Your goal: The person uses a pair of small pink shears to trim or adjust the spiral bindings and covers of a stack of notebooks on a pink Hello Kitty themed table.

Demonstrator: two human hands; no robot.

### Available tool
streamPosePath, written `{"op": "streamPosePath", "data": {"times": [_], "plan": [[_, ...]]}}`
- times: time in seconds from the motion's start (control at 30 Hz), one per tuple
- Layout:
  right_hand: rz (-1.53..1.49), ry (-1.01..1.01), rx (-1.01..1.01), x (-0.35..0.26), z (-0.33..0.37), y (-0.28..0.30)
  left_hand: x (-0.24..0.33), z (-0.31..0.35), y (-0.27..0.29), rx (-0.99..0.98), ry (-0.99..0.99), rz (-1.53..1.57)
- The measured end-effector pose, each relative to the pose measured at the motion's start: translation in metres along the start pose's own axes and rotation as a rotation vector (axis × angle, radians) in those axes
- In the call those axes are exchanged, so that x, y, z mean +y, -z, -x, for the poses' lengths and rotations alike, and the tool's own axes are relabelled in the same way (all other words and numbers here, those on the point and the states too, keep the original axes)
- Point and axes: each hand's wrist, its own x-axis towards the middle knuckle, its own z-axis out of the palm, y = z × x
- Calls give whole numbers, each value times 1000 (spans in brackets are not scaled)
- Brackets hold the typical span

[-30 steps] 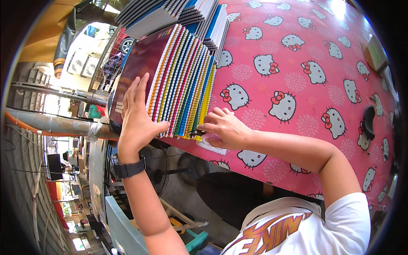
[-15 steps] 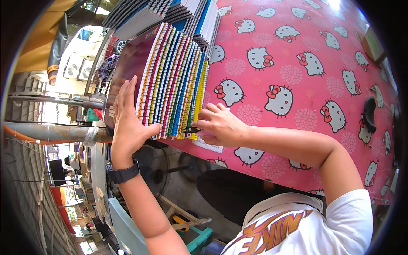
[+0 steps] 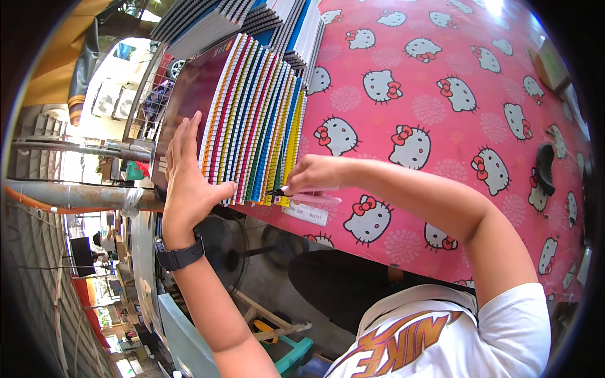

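Observation:
A stack of spiral-bound notebooks [image 3: 252, 120] with many-coloured coil spines sits at the table's near left edge, a dark purple cover [image 3: 192, 101] on its left side. Against that cover my left hand [image 3: 187, 167] lies with fingers stretched out, its thumb reaching over the ends of the spines. My right hand [image 3: 315, 171] is closed round small pliers [image 3: 315, 198] with pink handles. Their dark jaws touch the lower end of the yellow coils at the stack's right side. My fingers partly cover the handles.
More notebooks [image 3: 265, 28] are piled behind the stack. A pink patterned tabletop [image 3: 403, 82] spreads right, with a white label [image 3: 305, 213] near its front edge and a black curved object [image 3: 545, 169] at the far right. A pipe railing [image 3: 82, 195] and a fan [image 3: 230, 252] are at left and below.
My right hand has turned and drawn up slightly, so more of the pliers' pink handles and dark jaws shows. My left hand stays on the stack.

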Motion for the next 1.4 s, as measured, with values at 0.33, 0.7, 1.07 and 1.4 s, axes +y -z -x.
{"op": "streamPosePath", "data": {"times": [0.33,0.7,1.07,1.4], "plan": [[1068,747,548,34,17,-34,1,-1,-1,-4,13,-13],[82,67,33,21,-1,-14,1,-1,0,11,0,-18],[1055,719,546,41,17,-11,5,-1,1,14,4,-11],[979,768,469,44,12,-6,4,-1,1,6,-2,2]]}}
